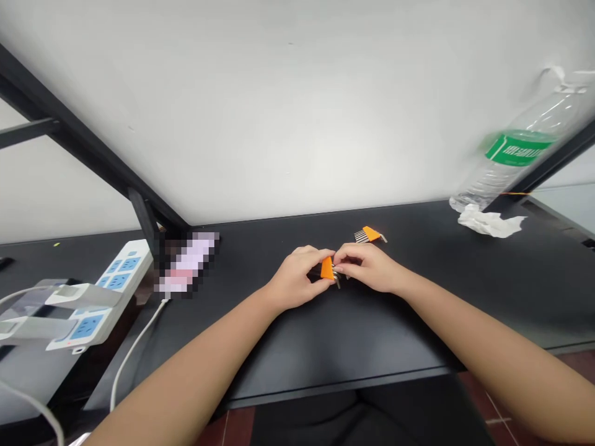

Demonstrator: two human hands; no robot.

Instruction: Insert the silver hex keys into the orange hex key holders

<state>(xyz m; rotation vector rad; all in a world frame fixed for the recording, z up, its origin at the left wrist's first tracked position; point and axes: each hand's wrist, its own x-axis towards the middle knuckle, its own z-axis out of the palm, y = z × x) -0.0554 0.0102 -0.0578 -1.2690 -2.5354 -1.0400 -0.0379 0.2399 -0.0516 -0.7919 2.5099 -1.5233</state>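
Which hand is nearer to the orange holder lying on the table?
Right. The right hand is just in front of the holder; the left hand is farther off, to its left.

Plain black over the surface (pixel 279 241). Bright orange on both holders (pixel 327 268), silvery grey on the keys (pixel 360 236). Green on the bottle label (pixel 518 148), with white lettering. White on the tissue (pixel 490 222) and power strip (pixel 134 247), light blue around the sockets (pixel 87 326). Pale grey over the wall (pixel 297 111), reddish brown on the floor (pixel 478 396).
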